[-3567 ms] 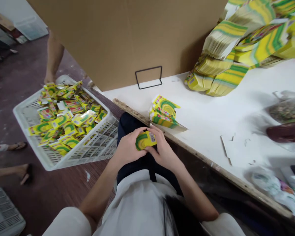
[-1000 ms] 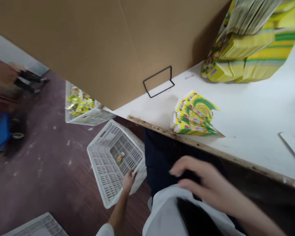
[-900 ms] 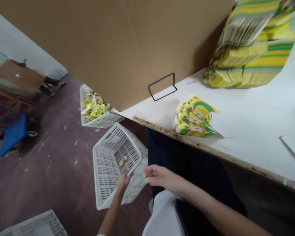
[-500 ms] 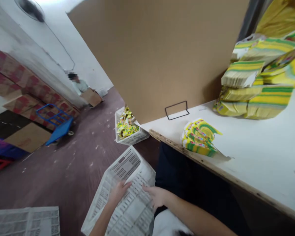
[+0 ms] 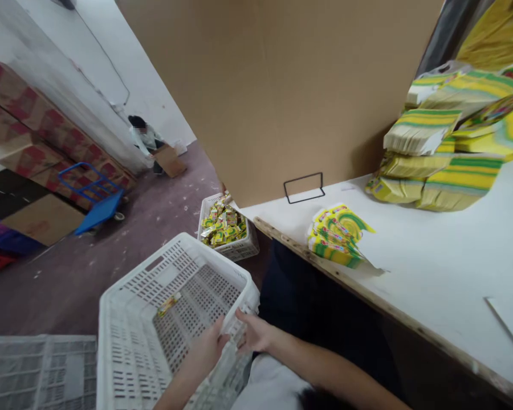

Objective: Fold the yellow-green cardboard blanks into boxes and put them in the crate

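Observation:
A white plastic crate [image 5: 130, 285] with slotted walls stands in front of my body, its open top facing up and toward me. One small yellow packet [image 5: 168, 306] lies inside it near the far wall. My left hand [image 5: 207, 346] holds the crate's near rim, thumb over the edge, with some fingers hidden. Close beside it, my right hand [image 5: 255, 333] grips the same rim toward the corner. On the white table [image 5: 431, 256] to my right sits a fanned pile of yellow and green printed cards [image 5: 337, 234], apart from both hands.
Beyond the crate stands another crate [image 5: 250, 242] full of yellow packets. A large cardboard sheet [image 5: 290, 102] rises from the table, beside stacked printed cards [image 5: 448, 182]. Lower left is a further crate [image 5: 38, 370]. Farther off are a blue trolley [image 5: 100, 213], stacked cartons [image 5: 47, 125] and a crouching person [image 5: 143, 136].
The crate has been tipped so that its opening and the packet inside now show. Both hands have moved slightly with its rim. The distant person's box has shifted a little in view.

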Available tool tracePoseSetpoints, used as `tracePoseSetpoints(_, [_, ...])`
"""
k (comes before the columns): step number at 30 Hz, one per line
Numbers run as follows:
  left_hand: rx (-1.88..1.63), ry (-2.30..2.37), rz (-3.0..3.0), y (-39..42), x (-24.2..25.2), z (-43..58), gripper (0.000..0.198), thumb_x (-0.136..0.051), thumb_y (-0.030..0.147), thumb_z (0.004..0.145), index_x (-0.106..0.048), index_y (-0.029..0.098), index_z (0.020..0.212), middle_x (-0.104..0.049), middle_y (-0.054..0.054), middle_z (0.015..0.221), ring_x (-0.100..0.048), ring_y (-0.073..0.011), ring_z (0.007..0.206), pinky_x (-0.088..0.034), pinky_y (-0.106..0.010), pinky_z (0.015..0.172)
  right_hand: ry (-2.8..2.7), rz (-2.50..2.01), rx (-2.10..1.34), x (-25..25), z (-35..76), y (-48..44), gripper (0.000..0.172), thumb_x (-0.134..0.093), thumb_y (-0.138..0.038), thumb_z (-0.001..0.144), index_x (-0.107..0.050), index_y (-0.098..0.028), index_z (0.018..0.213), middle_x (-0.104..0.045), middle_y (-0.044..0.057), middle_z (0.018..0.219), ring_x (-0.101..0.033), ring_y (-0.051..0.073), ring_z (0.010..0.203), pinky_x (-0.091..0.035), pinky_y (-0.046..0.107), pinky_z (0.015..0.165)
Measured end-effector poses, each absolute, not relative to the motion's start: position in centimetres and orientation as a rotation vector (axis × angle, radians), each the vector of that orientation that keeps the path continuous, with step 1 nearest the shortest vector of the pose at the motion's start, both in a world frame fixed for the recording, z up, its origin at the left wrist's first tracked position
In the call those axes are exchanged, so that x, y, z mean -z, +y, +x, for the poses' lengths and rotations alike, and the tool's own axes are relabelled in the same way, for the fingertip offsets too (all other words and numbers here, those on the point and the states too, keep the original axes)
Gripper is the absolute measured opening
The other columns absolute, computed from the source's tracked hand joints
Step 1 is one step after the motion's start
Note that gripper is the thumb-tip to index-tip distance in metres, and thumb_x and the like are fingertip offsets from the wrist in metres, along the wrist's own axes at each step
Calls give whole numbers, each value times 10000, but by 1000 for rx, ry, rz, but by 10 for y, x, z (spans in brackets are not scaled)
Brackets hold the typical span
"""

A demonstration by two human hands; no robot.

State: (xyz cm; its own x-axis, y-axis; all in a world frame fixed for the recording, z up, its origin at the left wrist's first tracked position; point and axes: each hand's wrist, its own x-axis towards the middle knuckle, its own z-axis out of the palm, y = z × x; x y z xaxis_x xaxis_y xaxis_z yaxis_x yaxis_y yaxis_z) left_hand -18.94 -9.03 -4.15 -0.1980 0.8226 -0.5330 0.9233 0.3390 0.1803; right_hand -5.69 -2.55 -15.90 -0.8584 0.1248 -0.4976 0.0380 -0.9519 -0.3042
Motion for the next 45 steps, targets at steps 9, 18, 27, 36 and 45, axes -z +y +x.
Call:
tracePoseSetpoints(9, [290, 2080, 1486, -95, 35, -187, 452, -459, 163, 948, -475, 123, 1397, -711, -169, 1253, -630, -252, 1252, -435, -320, 1029, -365, -721, -2829, 148, -72, -28, 367, -697, -335, 817, -636, -196, 1152, -725, 42, 935, -670, 163, 703, -558, 327, 705])
tracePoseSetpoints(18, [431, 2096, 1455, -99, 29, -197, 433, -442, 169, 957, -467, 132, 1388, -752, -162, 1148, -698, -255, 1110, -470, -320, 927, -297, -734, -2836, 143, -90, -36, 455, -763, -333, 704, -615, -226, 1122, -683, 25, 946, -650, 157, 685, -532, 311, 658])
tracePoseSetpoints(27, [564, 2091, 1623, -85, 6, -220, 431, -444, 208, 970, -464, 129, 1393, -732, -190, 1186, -690, -278, 1130, -468, -340, 926, -238, -658, -2713, 128, -111, -34, 520, -865, -418, 651, -635, -225, 1075, -679, 35, 985, -663, 181, 797, -552, 315, 678])
tracePoseSetpoints(36, [607, 2025, 1811, -30, -5, -224, 399, -435, 202, 969, -485, 117, 1356, -741, -214, 1124, -717, -298, 1050, -499, -360, 846, -229, -689, -2516, 124, -120, 6, 333, -630, -363, 978, -609, -155, 1238, -651, 88, 1201, -670, 201, 996, -592, 394, 841])
tracePoseSetpoints(45, [286, 2036, 1919, 81, 30, -257, 328, -480, 222, 953, -568, 155, 1262, -735, -139, 1116, -676, -253, 1105, -505, -350, 945, -408, -893, -2447, 132, -101, 94, 378, -634, -365, 977, -591, -169, 1298, -621, 104, 1295, -652, 237, 1099, -577, 451, 918])
